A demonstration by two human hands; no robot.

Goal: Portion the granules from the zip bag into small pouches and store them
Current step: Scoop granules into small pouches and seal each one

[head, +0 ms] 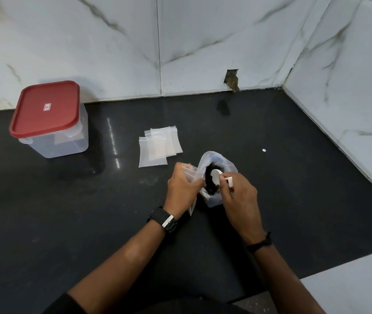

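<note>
A clear zip bag [224, 163] stands open on the black counter, with dark granules [210, 177] inside. My right hand [239, 196] pinches the handle of a white scoop [217, 175], whose bowl sits in the bag's mouth. My left hand [181, 189] grips a small clear pouch [192, 172] just left of the bag, its lower end hanging below the hand. Several empty small pouches [158, 147] lie overlapped on the counter behind my hands.
A clear plastic box with a red lid [47, 107] stands at the back left, shut. Marble walls [203, 41] close off the back and right of the counter [67, 211]. A tiny white speck [264, 150] lies to the right.
</note>
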